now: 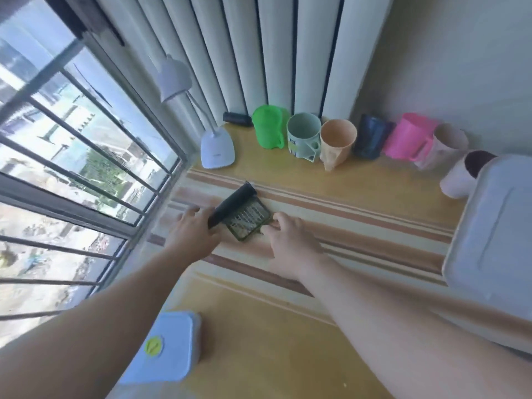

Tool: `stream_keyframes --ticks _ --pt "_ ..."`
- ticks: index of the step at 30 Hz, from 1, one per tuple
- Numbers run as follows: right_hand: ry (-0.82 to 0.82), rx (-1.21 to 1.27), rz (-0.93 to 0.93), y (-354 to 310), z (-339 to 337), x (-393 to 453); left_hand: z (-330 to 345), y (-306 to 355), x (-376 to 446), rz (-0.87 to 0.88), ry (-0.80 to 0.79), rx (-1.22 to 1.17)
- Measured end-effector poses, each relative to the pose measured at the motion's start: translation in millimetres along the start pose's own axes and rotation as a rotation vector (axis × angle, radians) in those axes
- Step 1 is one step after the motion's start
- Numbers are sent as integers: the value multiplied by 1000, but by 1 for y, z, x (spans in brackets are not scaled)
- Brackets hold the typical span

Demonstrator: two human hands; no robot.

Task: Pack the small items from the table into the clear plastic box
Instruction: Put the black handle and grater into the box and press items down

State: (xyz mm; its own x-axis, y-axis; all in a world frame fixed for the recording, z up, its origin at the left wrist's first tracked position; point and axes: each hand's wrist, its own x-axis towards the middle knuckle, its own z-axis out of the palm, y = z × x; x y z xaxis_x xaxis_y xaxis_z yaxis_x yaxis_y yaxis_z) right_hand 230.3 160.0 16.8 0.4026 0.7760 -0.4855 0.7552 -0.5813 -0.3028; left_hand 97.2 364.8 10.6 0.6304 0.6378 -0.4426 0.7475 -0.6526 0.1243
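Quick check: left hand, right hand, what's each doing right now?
Left hand: open, touching the black handle.
Right hand: open, fingertips at the green grater.

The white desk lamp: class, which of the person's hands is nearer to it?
Left. The left hand lies below the white desk lamp; the right hand lies farther right.

Both bare arms outstretched; left hand (195, 230) and right hand (289, 240) palm-down, fingers spread.

Head view looks steeply down, close over the table (288, 326).
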Motion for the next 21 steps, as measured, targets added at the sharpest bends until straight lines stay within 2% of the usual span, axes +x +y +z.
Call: stream_keyframes --ticks 5,11,16,21 --pt "-17 -87 -1 -7 14 80 25 -3 51 72 -23 -63" --pt "-89 -157 -15 -3 13 118 37 -8 64 -8 40 -10" --pt "-60 -204 -72 -1 10 102 42 5 46 55 -69 -63" --pt "-67 -128 -54 33 43 26 77 39 -20 102 -80 -95"
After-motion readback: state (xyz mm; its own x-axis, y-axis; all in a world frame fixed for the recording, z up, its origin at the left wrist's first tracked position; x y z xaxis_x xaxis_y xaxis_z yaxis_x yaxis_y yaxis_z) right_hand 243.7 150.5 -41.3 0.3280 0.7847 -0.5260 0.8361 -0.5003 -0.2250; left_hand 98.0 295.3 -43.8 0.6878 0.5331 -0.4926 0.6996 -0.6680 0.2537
